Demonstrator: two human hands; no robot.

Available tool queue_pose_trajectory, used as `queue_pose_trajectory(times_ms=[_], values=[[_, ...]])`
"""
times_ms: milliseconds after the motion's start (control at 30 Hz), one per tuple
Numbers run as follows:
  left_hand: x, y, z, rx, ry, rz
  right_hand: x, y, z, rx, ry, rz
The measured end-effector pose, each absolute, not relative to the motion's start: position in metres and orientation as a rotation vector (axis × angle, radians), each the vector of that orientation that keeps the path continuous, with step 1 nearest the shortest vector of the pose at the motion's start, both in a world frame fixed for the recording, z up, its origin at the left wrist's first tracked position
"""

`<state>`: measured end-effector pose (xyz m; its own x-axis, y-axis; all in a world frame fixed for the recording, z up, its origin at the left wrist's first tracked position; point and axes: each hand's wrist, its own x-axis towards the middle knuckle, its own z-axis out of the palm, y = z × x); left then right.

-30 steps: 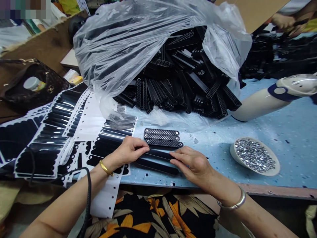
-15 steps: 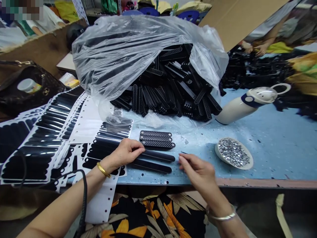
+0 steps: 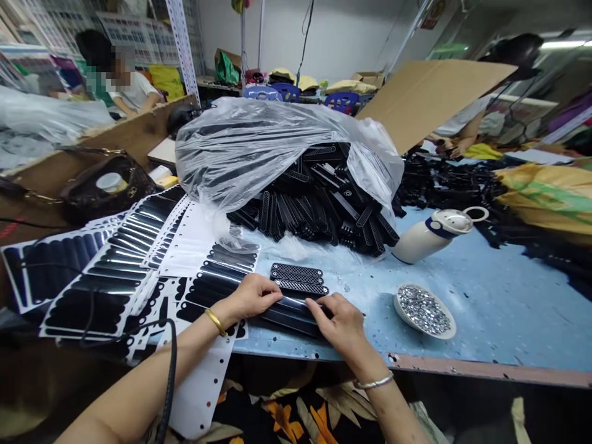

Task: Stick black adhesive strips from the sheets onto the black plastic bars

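Observation:
A glossy black strip [image 3: 295, 302] lies stretched between my hands, over smooth black bars [image 3: 290, 322] near the table's front edge. My left hand [image 3: 253, 296] pinches at its left end with thumb and forefinger. At the right end, my right hand [image 3: 339, 319] has its fingers closed on the strip and partly covers the bars. Directly behind are three black bars with a mesh pattern [image 3: 298, 277], side by side. Left of my hands, sheets of black round-ended strips [image 3: 217, 271] overlap on the table.
A clear plastic bag [image 3: 222, 148] spills many black pieces [image 3: 319, 203]. A cream bottle [image 3: 419, 240] leans at the right, behind a bowl of small shiny metal parts [image 3: 424, 310]. A handbag [image 3: 106, 185] and a black cable [image 3: 172, 364] are at the left. Other people work beyond.
My right hand has moved left, bringing its thin black piece over the smooth bars beside my left hand. The camera view has tilted up.

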<state>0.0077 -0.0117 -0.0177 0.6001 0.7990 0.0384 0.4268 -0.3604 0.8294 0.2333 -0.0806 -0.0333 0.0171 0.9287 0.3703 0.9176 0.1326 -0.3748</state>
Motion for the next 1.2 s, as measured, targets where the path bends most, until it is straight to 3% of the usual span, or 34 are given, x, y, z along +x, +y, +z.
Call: queue_pose_trajectory(times_ms=[300, 467, 600, 667, 767, 967, 1067, 1200], values=[[0.011, -0.008, -0.022, 2.015, 0.986, 0.595, 0.235, -0.073, -0.031, -1.529, -1.929, 0.076], [-0.026, -0.013, 0.015, 1.968, 1.064, 0.75, 0.243, -0.09, 0.002, -1.465, -1.813, -0.14], [-0.099, -0.041, 0.03, 1.823, 1.536, 1.289, 0.197, -0.108, 0.019, -1.249, -1.926, -0.008], [-0.131, -0.065, 0.019, 1.81, 1.874, 1.273, 0.169, -0.114, 0.017, -1.102, -2.013, 0.098], [-0.155, -0.107, -0.007, 1.818, 1.957, 1.153, 0.151, -0.106, 0.008, -1.042, -2.077, 0.092], [-0.124, -0.152, -0.008, 2.069, 1.685, 1.154, 0.193, -0.06, -0.006, -1.252, -2.056, 0.106], [-0.085, -0.128, 0.001, 2.067, 1.407, 1.222, 0.201, -0.051, -0.014, -1.297, -2.101, 0.289], [-0.031, -0.072, -0.002, 2.067, 1.285, 1.055, 0.198, -0.048, -0.022, -1.36, -2.079, 0.434]])
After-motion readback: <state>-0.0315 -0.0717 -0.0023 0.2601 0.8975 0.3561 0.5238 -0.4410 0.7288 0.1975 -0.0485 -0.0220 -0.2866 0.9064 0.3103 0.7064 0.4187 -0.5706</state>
